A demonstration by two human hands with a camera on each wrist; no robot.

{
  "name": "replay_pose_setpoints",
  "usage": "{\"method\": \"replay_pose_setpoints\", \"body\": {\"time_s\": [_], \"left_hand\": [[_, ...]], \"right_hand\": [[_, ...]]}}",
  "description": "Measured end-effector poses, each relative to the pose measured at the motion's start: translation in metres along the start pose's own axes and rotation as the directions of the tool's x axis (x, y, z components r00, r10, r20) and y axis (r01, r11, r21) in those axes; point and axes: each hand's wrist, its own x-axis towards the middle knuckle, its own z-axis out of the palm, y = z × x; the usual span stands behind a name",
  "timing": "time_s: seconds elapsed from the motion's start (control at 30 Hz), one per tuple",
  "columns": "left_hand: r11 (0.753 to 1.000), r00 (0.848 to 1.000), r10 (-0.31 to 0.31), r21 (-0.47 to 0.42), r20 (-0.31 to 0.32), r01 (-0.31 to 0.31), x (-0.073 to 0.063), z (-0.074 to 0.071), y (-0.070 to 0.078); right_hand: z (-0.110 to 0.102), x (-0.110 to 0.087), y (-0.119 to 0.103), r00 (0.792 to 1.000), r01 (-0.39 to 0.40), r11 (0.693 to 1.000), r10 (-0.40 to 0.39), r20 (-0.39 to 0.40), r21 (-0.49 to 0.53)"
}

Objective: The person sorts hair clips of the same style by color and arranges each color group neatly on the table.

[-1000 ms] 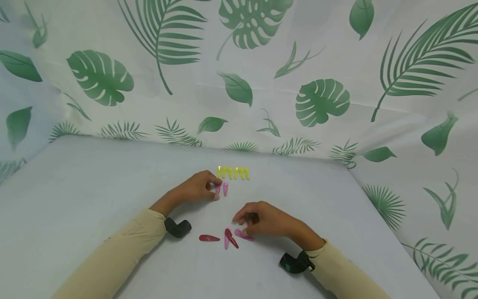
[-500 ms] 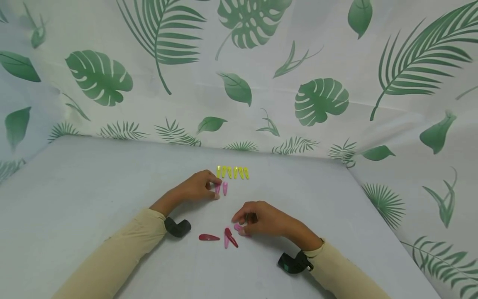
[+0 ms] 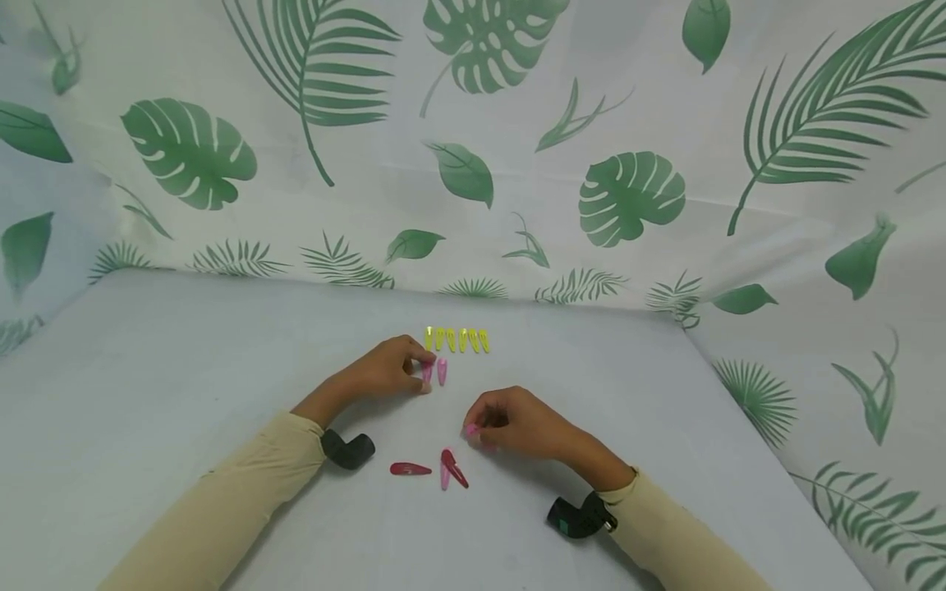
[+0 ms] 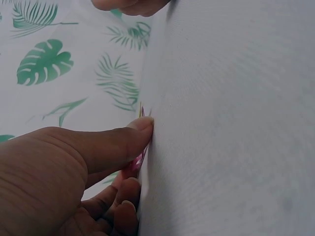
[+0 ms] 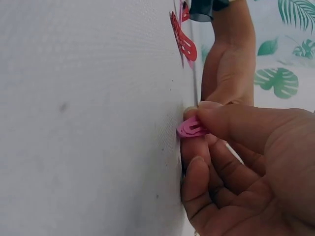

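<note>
Now the right hand (image 3: pixel 517 427) pinches a light pink metal snap hair clip (image 5: pixel 189 129) just above the white cloth-covered table (image 3: pixel 185 369). Further back, the left hand (image 3: pixel 384 369) pinches another pink snap clip (image 3: pixel 428 372) below a row of yellow snap clips (image 3: pixel 456 339).

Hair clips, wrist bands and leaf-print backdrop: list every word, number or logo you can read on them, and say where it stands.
None: no readable text in any view.
Yellow hair clips: plain.
Pink hair clip pinched in the right hand: no lettering.
Red hair clip: plain.
Black wrist camera: a small green mark, too small to read.
Backdrop: leaf prints only.
</note>
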Motion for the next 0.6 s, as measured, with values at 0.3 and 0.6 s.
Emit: {"method": "replay_pose_setpoints", "body": {"time_s": [0.3, 0.6], "left_hand": [[1.000, 1.000, 0.030, 0.008, -0.005, -0.030, -0.002, 0.002, -0.006], [1.000, 1.000, 0.025, -0.006, -0.005, -0.025, -0.001, 0.000, -0.001]], "right_hand": [[0.002, 0.003, 0.003, 1.000, 0.014, 0.998, -0.013, -0.022, 0.053], [-0.012, 0.012, 0.001, 0.996, -0.007, 0.997, 0.014, -0.084, 0.076]]}}
